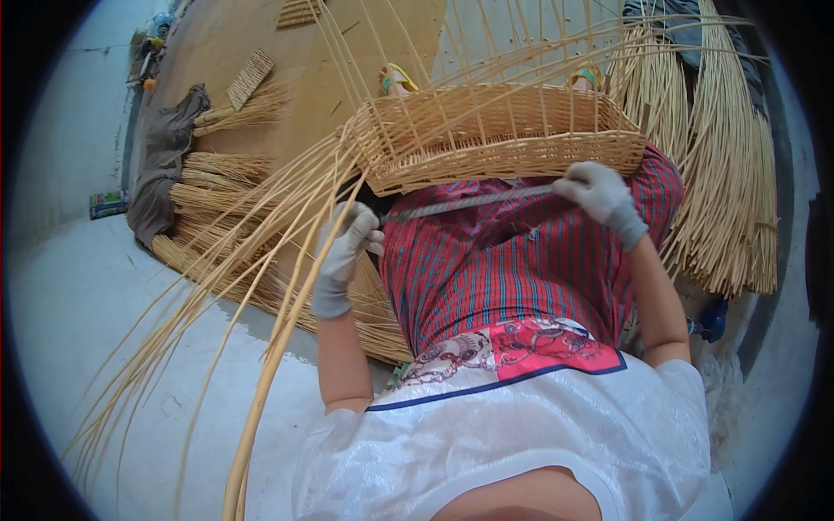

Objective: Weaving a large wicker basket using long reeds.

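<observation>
Across my lap rests a partly woven wicker basket point(512, 156), with tall stakes standing up from its far side. Long loose willow rods point(261, 217) fan out from its left end toward the lower left. A narrow grey strip with fine marks, like a measuring tape point(469, 204), is stretched along the basket's near side. My gloved left hand point(346, 243) is closed at the strip's left end, next to the rods. At the other end, my gloved right hand point(598, 195) pinches the strip by the basket's near right corner.
Thick bundles of willow rods point(725, 165) stand at the right. Shorter bundles point(217, 182) lie at the left beside a grey cloth point(161, 165). A small woven panel point(250, 80) lies on the brown floor board point(365, 35). A blue object point(714, 319) is low at the right.
</observation>
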Demonstrator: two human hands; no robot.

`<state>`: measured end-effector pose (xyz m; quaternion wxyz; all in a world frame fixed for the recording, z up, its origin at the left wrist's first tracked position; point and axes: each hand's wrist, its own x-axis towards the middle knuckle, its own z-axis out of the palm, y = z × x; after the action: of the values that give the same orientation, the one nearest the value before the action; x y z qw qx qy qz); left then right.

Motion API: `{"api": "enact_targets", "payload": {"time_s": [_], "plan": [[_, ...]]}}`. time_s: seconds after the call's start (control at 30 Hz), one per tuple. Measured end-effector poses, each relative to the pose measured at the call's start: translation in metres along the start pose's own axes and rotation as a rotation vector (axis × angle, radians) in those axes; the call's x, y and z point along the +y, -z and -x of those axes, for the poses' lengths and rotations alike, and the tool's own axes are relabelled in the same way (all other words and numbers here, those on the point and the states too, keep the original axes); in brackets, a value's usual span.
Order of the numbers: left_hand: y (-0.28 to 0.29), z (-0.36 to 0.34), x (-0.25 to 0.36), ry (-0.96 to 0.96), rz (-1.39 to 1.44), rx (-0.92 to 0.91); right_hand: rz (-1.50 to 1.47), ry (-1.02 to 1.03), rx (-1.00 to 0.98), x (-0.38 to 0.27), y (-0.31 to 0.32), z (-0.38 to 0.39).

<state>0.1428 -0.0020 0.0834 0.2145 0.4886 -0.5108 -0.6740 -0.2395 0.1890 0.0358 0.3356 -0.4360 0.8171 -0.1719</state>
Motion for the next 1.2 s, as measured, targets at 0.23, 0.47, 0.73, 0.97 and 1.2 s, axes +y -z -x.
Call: {"api": "enact_targets", "payload": {"time_s": [0.23, 0.47, 0.73, 0.97, 1.2], "plan": [[0.027, -0.068, 0.117, -0.734, -0.434, 0.468, 0.026, 0.32, 0.705, -0.06, 0.04, -0.045], [0.04, -0.179, 0.107, -0.28, -0.953, 0.068, 0.254, 0.294, 0.517, -0.12, 0.039, -0.108], [0.047, -0.191, 0.083, -0.195, -0.837, 0.048, 0.27, 0.205, 0.412, -0.117, 0.043, -0.119], [0.059, -0.21, 0.069, -0.119, -0.653, 0.089, 0.29, 0.148, 0.275, -0.087, 0.074, -0.118], [0.069, -0.195, 0.069, -0.326, -0.821, 0.01, 0.322, -0.093, 0.123, 0.04, 0.176, -0.093]]}}
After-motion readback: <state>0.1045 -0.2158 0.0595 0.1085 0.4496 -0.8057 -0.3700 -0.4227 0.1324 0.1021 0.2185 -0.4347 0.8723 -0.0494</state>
